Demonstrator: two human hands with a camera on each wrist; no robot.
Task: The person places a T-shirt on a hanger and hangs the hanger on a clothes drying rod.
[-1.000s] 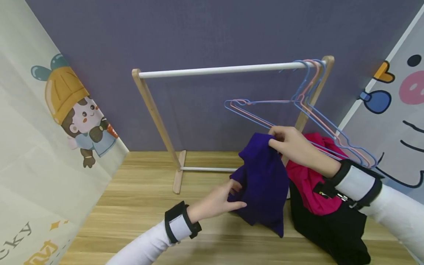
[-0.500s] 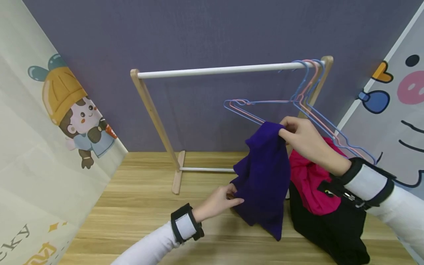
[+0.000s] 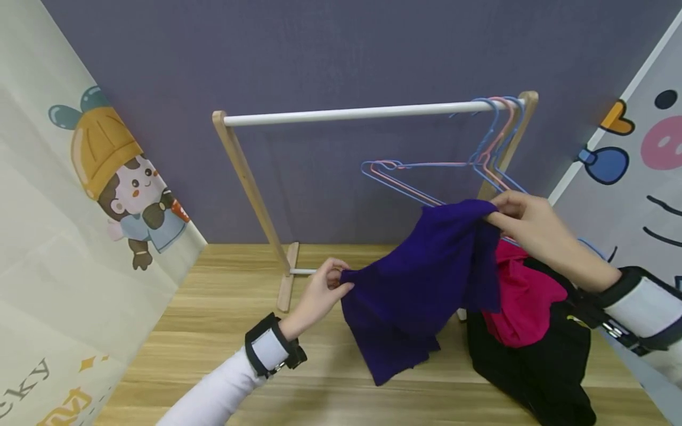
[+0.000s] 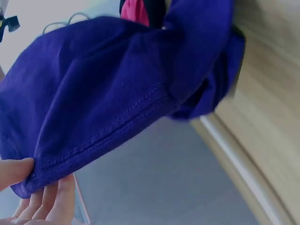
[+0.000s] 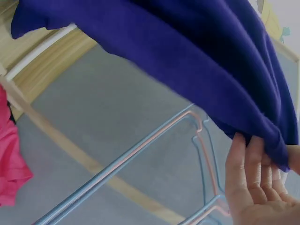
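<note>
I'm watching the bare left hand (image 3: 322,290) at the middle of the frame; its thumb and fingers pinch one corner of a deep purple, soft fabric garment (image 3: 410,272). The bare right hand (image 3: 533,234), right of centre, grips a bunched upper edge of that same piece. I read the step in hand as spreading the garment out between two holds. The next move, I judge, calls for an even pull and some sorting of the folds, with slack cloth guarded from snagging.

The garment hangs right of centre, above the wood-grain table (image 3: 181,331), its loose lower edge slanting toward the bottom of the frame. The left wrist view shows me stitching along a hem; folds hide the full shape.

At lower right lies a plain black cloth (image 3: 533,367) with a bright pink cloth (image 3: 524,302) crumpled over it. Beyond, thin blue and pink hangers (image 5: 126,158) hang at the right end of a white rail (image 3: 346,112), before a grey-blue wall (image 3: 341,47).
</note>
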